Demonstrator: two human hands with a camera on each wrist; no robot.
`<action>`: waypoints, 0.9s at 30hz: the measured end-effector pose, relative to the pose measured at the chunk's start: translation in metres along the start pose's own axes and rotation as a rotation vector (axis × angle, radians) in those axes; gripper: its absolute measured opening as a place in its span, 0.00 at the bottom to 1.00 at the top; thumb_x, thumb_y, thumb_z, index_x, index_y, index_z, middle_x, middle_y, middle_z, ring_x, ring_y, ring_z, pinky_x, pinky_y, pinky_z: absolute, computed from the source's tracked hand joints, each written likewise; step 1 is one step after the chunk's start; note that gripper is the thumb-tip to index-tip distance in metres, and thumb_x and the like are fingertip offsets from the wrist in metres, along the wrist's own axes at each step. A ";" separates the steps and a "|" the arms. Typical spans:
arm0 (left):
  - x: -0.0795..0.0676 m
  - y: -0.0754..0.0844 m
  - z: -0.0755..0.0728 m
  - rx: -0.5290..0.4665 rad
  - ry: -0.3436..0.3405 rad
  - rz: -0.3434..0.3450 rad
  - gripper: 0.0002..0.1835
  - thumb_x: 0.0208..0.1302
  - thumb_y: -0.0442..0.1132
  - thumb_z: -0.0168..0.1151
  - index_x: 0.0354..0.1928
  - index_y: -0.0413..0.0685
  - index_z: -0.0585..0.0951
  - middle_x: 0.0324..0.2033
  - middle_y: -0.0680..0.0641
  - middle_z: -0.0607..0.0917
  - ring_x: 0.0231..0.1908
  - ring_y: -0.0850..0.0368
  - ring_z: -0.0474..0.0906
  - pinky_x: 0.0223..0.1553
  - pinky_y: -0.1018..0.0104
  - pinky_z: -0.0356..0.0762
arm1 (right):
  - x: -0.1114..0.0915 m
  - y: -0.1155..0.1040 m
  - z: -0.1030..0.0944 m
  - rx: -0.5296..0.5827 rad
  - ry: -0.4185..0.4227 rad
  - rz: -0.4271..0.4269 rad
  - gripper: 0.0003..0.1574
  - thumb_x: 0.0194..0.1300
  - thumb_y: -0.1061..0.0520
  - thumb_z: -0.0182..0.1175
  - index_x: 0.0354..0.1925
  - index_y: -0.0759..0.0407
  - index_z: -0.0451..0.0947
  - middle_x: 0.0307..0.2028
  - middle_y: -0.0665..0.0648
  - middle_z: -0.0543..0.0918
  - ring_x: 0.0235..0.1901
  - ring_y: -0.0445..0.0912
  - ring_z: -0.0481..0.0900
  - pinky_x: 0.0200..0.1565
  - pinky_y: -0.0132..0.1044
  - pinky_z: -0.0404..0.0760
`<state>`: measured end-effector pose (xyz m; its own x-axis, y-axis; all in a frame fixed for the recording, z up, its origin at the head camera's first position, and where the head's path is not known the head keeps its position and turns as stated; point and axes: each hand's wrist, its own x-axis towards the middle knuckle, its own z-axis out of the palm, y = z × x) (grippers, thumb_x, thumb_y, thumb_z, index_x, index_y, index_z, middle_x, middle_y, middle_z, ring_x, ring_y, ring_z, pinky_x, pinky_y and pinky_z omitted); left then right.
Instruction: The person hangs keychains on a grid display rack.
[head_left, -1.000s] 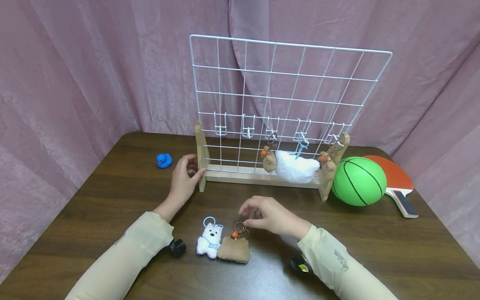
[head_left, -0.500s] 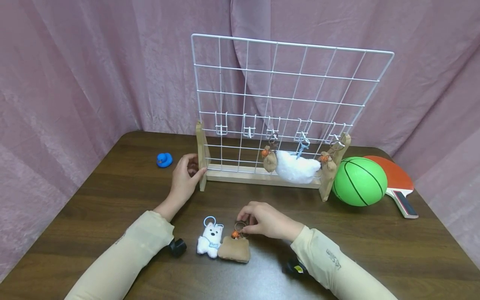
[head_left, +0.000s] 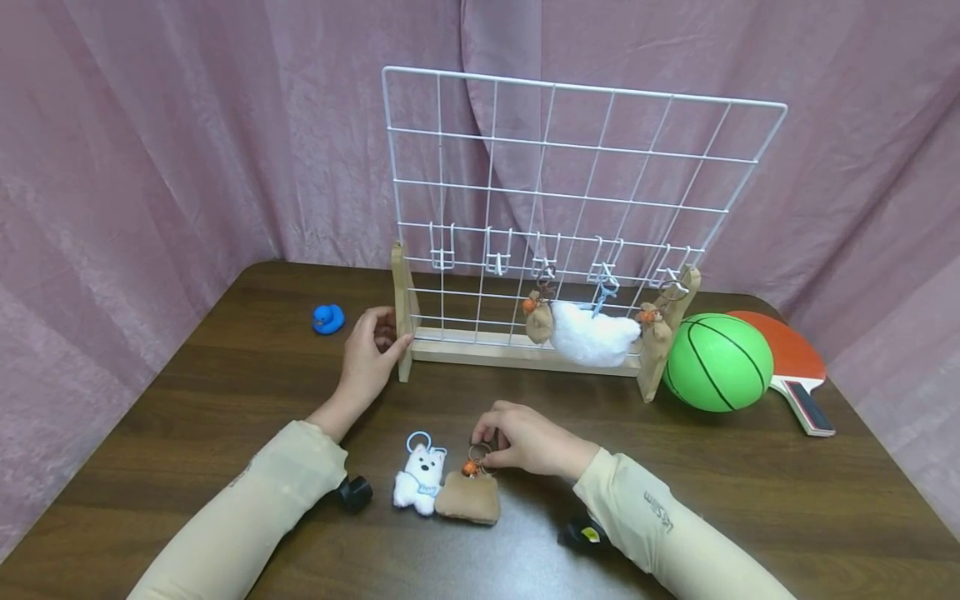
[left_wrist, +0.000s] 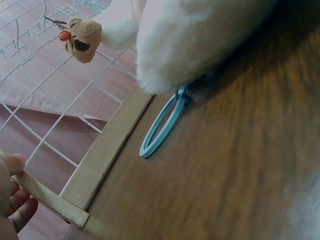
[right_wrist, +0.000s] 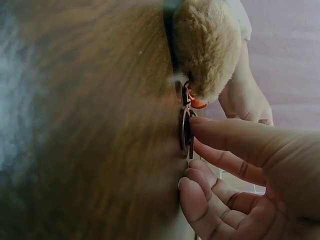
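1. The left hand (head_left: 369, 343), toward the far edge of the desk (head_left: 150, 433), has the rack's left upright (head_left: 402, 317) in its grip, between thumb and curled fingers. Light pressure should do; a shove could set the hung charms swinging.
2. The white dog keychain (head_left: 420, 485) lies nearer the near edge, touching or almost touching its brown neighbour, so a straight-up lift would be safer than a drag.
3. The brown keychain (head_left: 467, 500) lies just right of it, roughly midway between the side edges. Its soft body will likely dangle; carry it by its ring (right_wrist: 183, 132).
4. The right hand (head_left: 534, 442) has a narrow grip at that ring, thumb touching; I cannot tell whether it is pinched. Best to pinch opposite the orange bell (head_left: 470, 468).
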<state>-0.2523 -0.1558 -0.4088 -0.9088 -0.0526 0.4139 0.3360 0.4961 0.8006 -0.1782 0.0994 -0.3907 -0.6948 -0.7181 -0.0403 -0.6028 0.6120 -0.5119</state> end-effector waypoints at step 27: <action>0.000 -0.001 0.000 0.017 -0.001 0.002 0.24 0.61 0.34 0.65 0.56 0.33 0.70 0.48 0.36 0.77 0.44 0.45 0.78 0.45 0.53 0.81 | 0.001 0.002 0.001 0.036 -0.003 0.026 0.13 0.54 0.63 0.69 0.36 0.57 0.74 0.31 0.50 0.77 0.29 0.37 0.73 0.33 0.25 0.74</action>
<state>-0.2527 -0.1562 -0.4098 -0.9083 -0.0504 0.4152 0.3337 0.5112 0.7920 -0.1796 0.0995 -0.3924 -0.7086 -0.7033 -0.0565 -0.5703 0.6180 -0.5411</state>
